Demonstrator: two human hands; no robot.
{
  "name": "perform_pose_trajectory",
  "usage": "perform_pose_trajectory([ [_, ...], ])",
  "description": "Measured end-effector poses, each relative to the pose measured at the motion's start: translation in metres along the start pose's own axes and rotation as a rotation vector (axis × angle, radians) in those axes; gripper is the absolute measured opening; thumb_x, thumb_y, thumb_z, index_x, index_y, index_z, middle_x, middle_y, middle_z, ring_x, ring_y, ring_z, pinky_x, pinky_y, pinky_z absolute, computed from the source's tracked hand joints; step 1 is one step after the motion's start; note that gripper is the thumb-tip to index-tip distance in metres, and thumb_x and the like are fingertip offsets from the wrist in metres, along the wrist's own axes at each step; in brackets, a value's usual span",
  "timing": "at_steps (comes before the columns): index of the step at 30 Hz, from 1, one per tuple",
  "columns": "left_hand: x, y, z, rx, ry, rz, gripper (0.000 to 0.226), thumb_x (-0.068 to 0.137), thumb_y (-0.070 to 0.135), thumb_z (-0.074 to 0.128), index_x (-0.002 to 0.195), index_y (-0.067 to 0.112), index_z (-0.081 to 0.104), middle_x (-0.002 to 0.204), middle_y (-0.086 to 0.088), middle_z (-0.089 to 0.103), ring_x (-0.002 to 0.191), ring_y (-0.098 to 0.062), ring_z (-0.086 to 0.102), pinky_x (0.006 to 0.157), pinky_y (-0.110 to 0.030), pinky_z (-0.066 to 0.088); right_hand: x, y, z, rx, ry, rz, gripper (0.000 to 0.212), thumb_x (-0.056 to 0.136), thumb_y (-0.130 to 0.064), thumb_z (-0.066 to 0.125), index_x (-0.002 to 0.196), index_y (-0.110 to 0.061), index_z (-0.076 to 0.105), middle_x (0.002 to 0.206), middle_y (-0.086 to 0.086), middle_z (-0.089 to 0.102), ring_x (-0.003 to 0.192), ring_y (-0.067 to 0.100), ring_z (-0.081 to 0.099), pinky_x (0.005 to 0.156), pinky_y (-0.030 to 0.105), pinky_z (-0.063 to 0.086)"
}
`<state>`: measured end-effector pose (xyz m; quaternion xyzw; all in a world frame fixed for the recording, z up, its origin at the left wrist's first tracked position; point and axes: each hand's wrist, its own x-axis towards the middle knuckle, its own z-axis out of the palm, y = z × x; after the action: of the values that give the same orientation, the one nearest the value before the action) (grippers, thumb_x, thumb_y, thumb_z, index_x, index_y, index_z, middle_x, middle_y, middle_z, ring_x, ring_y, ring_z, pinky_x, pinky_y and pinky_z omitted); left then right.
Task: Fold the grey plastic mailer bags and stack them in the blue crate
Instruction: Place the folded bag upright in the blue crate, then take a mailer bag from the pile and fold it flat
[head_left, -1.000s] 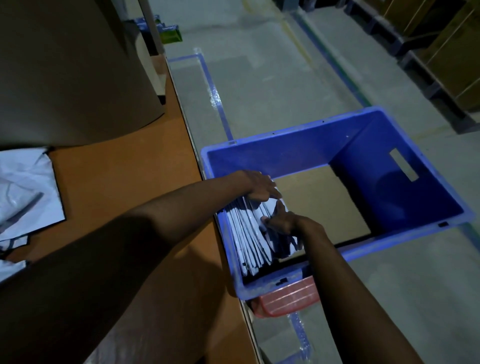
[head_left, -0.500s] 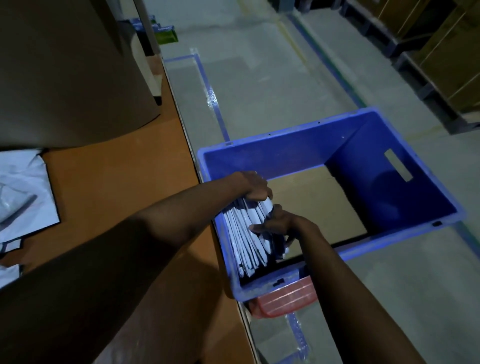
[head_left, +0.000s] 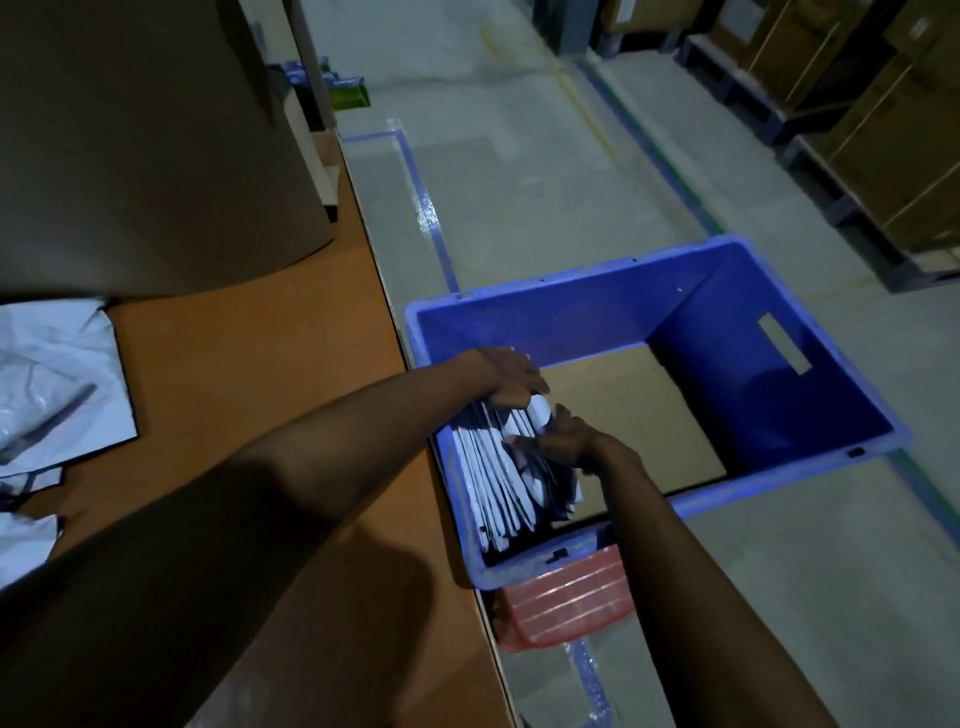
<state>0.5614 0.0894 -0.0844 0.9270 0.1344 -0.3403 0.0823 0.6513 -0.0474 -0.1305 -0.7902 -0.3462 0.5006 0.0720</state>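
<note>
The blue crate (head_left: 613, 296) stands on the floor beside the orange table. Folded grey mailer bags (head_left: 493, 478) stand on edge in a row against the crate's near-left wall. My left hand (head_left: 511, 376) lies over the far end of the row, its fingers curled on the tops of the bags. My right hand (head_left: 563, 436) presses against the right side of the row, thumb on the top edges. A brown cardboard sheet (head_left: 639, 415) covers the crate's floor. Unfolded grey mailer bags (head_left: 52, 374) lie at the table's left edge.
A large brown cardboard sheet (head_left: 156, 145) stands at the back of the orange table (head_left: 249, 374). A red basket (head_left: 566, 597) sits on the floor under the crate's near corner. Blue tape lines (head_left: 426, 218) mark the floor. Stacked cartons on pallets (head_left: 883, 130) line the far right.
My right hand has slid slightly up along the row of folded bags, pressing them closer to the crate's wall. My left hand has stayed on the far end of the row.
</note>
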Motion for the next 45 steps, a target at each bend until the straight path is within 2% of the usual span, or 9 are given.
perform_pose_trajectory([
  [6,-0.043,0.005,0.003,-0.105,0.162,-0.131,0.054,0.107,0.031,0.040,0.160,0.024,0.033,0.167,-0.009,0.029,0.153,-0.026,0.029,0.126,-0.045,0.014,-0.026,0.000,-0.025,0.086,0.168,-0.113,0.092,0.097,-0.055,0.062,0.162,-0.005,0.021,0.166,0.020,0.027,0.150,0.035,0.034,0.117,0.043,0.036],
  [12,-0.121,0.006,0.018,-0.311,0.578,-0.232,0.063,0.091,0.018,0.056,0.153,0.020,0.045,0.152,-0.007,0.048,0.148,-0.023,0.033,0.125,-0.046,0.007,-0.068,-0.007,-0.015,0.103,0.467,-0.308,0.064,0.101,-0.041,0.063,0.154,-0.011,0.045,0.153,0.018,0.049,0.138,0.034,0.050,0.113,0.043,0.040],
  [16,-0.173,0.005,0.052,-0.369,0.874,-0.374,0.066,0.078,0.025,0.045,0.143,0.020,0.058,0.146,-0.007,0.055,0.141,-0.025,0.044,0.115,-0.044,0.026,-0.096,-0.025,0.024,0.074,0.623,-0.499,0.048,0.100,-0.035,0.066,0.142,-0.013,0.059,0.138,0.016,0.059,0.130,0.034,0.054,0.107,0.037,0.040],
  [19,-0.208,0.005,0.087,-0.402,1.100,-0.512,0.056,0.076,0.019,0.054,0.131,0.018,0.066,0.133,-0.008,0.062,0.130,-0.027,0.052,0.103,-0.040,0.030,-0.114,-0.056,0.060,0.048,0.810,-0.707,0.035,0.100,-0.033,0.061,0.130,-0.017,0.067,0.128,0.009,0.065,0.125,0.032,0.057,0.106,0.040,0.043],
  [23,-0.264,0.000,0.133,-0.379,1.297,-0.709,0.047,0.081,0.009,0.062,0.127,0.016,0.067,0.130,-0.010,0.062,0.125,-0.029,0.054,0.102,-0.046,0.038,-0.134,-0.116,0.103,0.008,0.921,-0.973,0.028,0.097,-0.022,0.063,0.123,-0.016,0.071,0.124,0.008,0.065,0.118,0.028,0.058,0.101,0.041,0.046],
  [28,-0.328,-0.017,0.198,-0.269,1.387,-1.012,0.043,0.084,0.007,0.058,0.124,0.016,0.068,0.127,-0.008,0.064,0.115,-0.030,0.058,0.090,-0.047,0.042,-0.135,-0.183,0.153,-0.074,0.781,-1.203,0.029,0.097,-0.016,0.066,0.125,-0.018,0.071,0.126,0.004,0.063,0.118,0.024,0.056,0.096,0.037,0.048],
  [34,-0.351,-0.067,0.244,-0.293,1.325,-1.343,0.036,0.087,0.011,0.058,0.120,0.017,0.069,0.123,-0.008,0.066,0.114,-0.033,0.058,0.087,-0.046,0.041,-0.102,-0.263,0.214,-0.145,0.557,-1.259,0.028,0.098,-0.021,0.062,0.125,-0.022,0.070,0.126,0.000,0.062,0.119,0.020,0.053,0.090,0.044,0.053],
  [40,-0.349,-0.132,0.269,-0.290,1.123,-1.503,0.046,0.082,0.014,0.072,0.128,0.018,0.064,0.131,-0.012,0.061,0.119,-0.035,0.052,0.090,-0.047,0.036,-0.060,-0.339,0.264,-0.185,0.418,-1.280,0.030,0.095,-0.018,0.063,0.123,-0.022,0.071,0.125,-0.002,0.063,0.116,0.019,0.054,0.090,0.041,0.054],
  [45,-0.348,-0.166,0.279,-0.068,1.098,-1.534,0.045,0.076,0.004,0.065,0.117,0.021,0.068,0.113,-0.008,0.065,0.097,-0.035,0.054,0.078,-0.044,0.033,-0.028,-0.366,0.282,-0.239,0.419,-1.280,0.036,0.091,-0.013,0.069,0.125,-0.025,0.070,0.125,-0.005,0.063,0.115,0.017,0.054,0.084,0.041,0.056],
])
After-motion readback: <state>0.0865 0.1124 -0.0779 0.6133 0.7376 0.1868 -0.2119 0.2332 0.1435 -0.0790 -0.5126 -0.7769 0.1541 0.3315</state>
